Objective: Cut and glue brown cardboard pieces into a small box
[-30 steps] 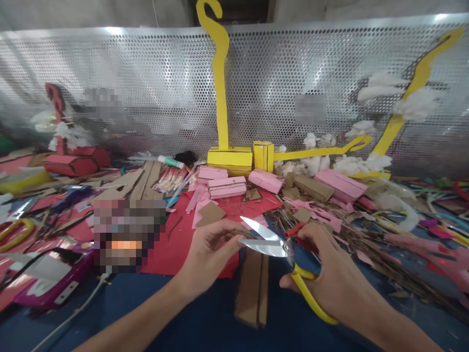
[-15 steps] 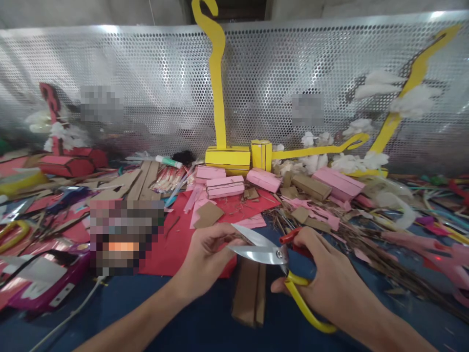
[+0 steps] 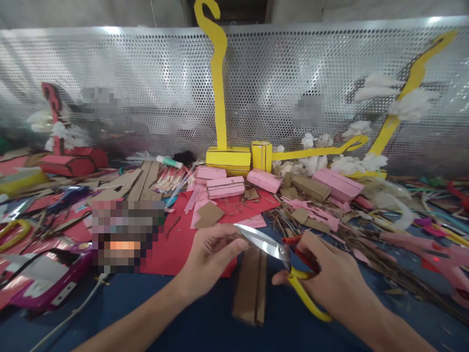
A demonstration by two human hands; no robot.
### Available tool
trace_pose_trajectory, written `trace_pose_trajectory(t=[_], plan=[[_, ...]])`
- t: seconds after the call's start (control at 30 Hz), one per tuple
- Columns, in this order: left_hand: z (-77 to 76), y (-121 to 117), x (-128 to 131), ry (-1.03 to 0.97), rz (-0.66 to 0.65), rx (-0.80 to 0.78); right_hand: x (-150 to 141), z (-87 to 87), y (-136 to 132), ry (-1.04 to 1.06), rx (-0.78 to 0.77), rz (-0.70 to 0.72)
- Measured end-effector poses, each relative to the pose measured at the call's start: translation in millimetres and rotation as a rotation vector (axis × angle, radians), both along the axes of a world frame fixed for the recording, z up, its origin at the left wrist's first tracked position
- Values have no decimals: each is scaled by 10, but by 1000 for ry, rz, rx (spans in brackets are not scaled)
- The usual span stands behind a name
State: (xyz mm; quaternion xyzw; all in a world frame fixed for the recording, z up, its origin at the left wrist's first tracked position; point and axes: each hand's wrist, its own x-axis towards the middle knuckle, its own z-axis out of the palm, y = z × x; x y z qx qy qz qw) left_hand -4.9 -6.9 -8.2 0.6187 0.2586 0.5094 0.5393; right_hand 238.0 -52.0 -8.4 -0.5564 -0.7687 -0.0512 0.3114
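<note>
Head view: one pair of scissors [image 3: 263, 243], likely stiff, light and slick-bladed, best held by its handles [image 3: 309, 301], sits between left hand [image 3: 211, 258] and right hand [image 3: 331, 271], the latter curled round those handles. Left fingertips pinch closed, seemingly on one half-hidden twig [image 3: 232, 238]; one cardboard box [image 3: 249, 291] lies below, four pink boxes [image 3: 225, 187] behind

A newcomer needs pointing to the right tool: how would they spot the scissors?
Find the blue table before the perforated metal screen. Right of a brown cardboard block is the person's right hand. It holds the scissors, set apart from the scraps by broad silver blades and mismatched grips, one red, one yellow.
</note>
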Motion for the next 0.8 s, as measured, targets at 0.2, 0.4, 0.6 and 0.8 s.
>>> trace_pose_trajectory(t=[0.2, 0.4, 0.6, 0.8], plan=[[37, 6, 16, -4, 37, 20, 4, 22, 45, 37, -84, -32], [21, 38, 11, -64, 88, 32, 12, 95, 34, 16, -115, -76], [84, 5, 41, -122, 32, -8, 17, 31, 25, -57, -91, -39], [82, 0, 35, -156, -1, -23, 22, 66, 35, -48, 15, -20]])
